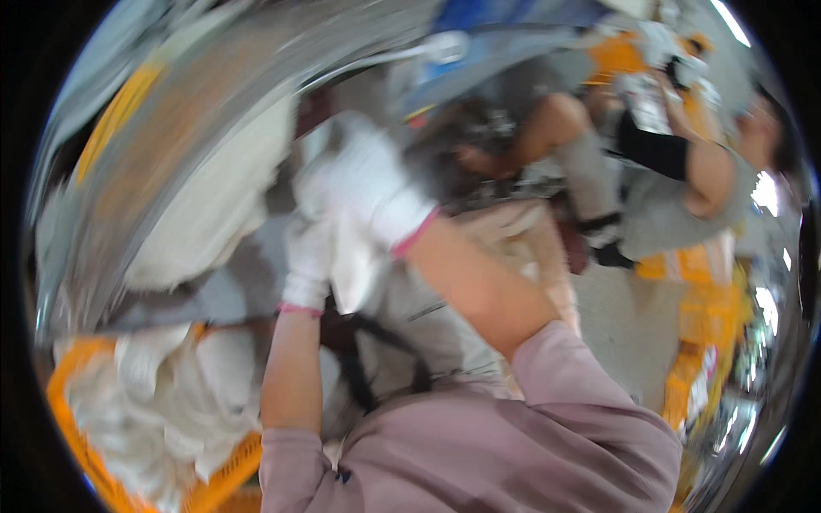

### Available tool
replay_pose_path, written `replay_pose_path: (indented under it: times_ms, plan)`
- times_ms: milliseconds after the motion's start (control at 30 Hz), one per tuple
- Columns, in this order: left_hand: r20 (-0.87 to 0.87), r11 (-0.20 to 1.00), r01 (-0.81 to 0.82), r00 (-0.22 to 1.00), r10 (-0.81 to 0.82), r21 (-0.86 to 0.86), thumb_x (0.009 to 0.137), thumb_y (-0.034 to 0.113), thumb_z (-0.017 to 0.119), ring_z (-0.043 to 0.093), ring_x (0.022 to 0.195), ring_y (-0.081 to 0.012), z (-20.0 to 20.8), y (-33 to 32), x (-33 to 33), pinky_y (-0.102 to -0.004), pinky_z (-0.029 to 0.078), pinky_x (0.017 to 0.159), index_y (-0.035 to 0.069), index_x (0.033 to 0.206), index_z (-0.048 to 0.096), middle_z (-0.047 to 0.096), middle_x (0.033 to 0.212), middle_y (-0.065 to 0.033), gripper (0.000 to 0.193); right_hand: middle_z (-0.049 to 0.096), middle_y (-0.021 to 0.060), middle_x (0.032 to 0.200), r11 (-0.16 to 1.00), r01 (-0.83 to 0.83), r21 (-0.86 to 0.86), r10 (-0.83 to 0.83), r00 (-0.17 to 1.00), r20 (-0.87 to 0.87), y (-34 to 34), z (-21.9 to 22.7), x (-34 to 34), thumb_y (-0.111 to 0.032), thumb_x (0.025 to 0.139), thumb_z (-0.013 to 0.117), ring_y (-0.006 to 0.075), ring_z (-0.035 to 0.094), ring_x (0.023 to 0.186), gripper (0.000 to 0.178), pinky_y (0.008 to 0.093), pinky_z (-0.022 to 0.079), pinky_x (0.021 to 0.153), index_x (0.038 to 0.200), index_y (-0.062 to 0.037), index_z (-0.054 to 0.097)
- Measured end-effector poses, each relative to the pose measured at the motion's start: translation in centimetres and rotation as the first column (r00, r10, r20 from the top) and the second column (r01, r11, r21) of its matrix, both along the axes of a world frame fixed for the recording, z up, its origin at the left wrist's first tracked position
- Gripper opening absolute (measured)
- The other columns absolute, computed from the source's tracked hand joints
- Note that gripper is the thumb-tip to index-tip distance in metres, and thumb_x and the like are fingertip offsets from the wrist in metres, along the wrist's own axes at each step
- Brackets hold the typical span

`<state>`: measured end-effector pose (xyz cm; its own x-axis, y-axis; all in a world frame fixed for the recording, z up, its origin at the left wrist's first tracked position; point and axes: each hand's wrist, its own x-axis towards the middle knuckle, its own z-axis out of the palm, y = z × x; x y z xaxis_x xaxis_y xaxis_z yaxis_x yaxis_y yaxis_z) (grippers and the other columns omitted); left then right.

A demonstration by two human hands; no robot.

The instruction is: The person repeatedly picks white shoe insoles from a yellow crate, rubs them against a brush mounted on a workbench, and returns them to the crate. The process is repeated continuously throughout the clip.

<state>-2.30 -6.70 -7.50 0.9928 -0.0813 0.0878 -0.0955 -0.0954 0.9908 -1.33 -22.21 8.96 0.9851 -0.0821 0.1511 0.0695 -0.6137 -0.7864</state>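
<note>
Both of my hands wear white knit gloves with pink cuffs and come together in front of my body. My left hand (308, 252) is closed at the side of a white piece (349, 272) that looks like limp cloth. Above it, my right hand (369, 181) is also closed on the upper part of this piece, its fingers smeared by motion. The piece's lower end hangs down between my wrists, and its exact kind cannot be made out. My right forearm crosses over a pale cloth bundle on my lap.
At lower left stands an orange crate (75, 434) heaped with white pieces (171, 402). A machine or table edge with pale cloth (218, 201) on it runs along the left. To the right a co-worker (684, 188) sits handling a white item, near more orange crates (697, 342).
</note>
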Motion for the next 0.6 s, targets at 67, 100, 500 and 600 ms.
replay_pose_path:
  times_ms: [67,100,500,600]
  plan:
    - [0.051,0.928,0.121,0.993,-0.11,-0.351,0.106,0.041,0.062,0.073,0.106,-0.0278,-0.6,-3.4,3.0,-0.0421,0.058,0.096,0.001,0.138,0.062,0.072,0.129,-0.0134,0.051,0.068,0.0282,0.118,0.943,-0.254,-0.214,0.296,0.936,0.193,-2.4,1.1,-3.7,-0.027,0.08,0.074,0.0473,0.063,0.117,0.054,0.0529,0.051,0.103,0.125,0.0023,0.064]
    - [-0.131,0.83,0.12,0.965,-0.226,-0.545,0.108,0.041,0.06,0.073,0.107,-0.0277,-0.2,-4.2,4.2,-0.0427,0.058,0.097,0.002,0.141,0.06,0.07,0.134,-0.0131,0.051,0.066,0.0225,0.131,0.859,-0.299,-0.415,0.428,0.865,0.263,-3.5,1.7,-5.7,-0.025,0.076,0.074,0.0467,0.055,0.132,0.061,0.0547,0.045,0.114,0.133,-0.0041,0.066]
    - [-0.285,0.031,-0.297,0.877,-0.388,-0.954,0.104,0.063,0.044,0.066,0.114,-0.0386,4.7,2.7,-3.3,-0.05,0.054,0.101,0.0,0.14,0.057,0.067,0.129,-0.021,0.074,0.071,0.0099,0.087,0.676,-0.327,-0.66,0.483,0.873,0.061,5.2,-0.8,-10.8,-0.016,0.091,0.066,0.0299,0.074,0.077,0.021,0.0454,0.058,0.065,0.11,-0.0097,0.072]
    - [-0.464,0.489,-0.487,0.868,0.177,-0.723,0.105,0.051,0.045,0.069,0.102,-0.0417,4.7,3.2,-1.1,-0.0527,0.059,0.088,-0.004,0.128,0.058,0.069,0.114,-0.0246,0.061,0.074,0.0182,0.09,0.783,-0.335,-0.525,0.412,0.91,0.034,6.7,-1.4,-7.7,-0.022,0.094,0.071,0.0356,0.072,0.077,0.033,0.0439,0.059,0.07,0.124,-0.0067,0.07]
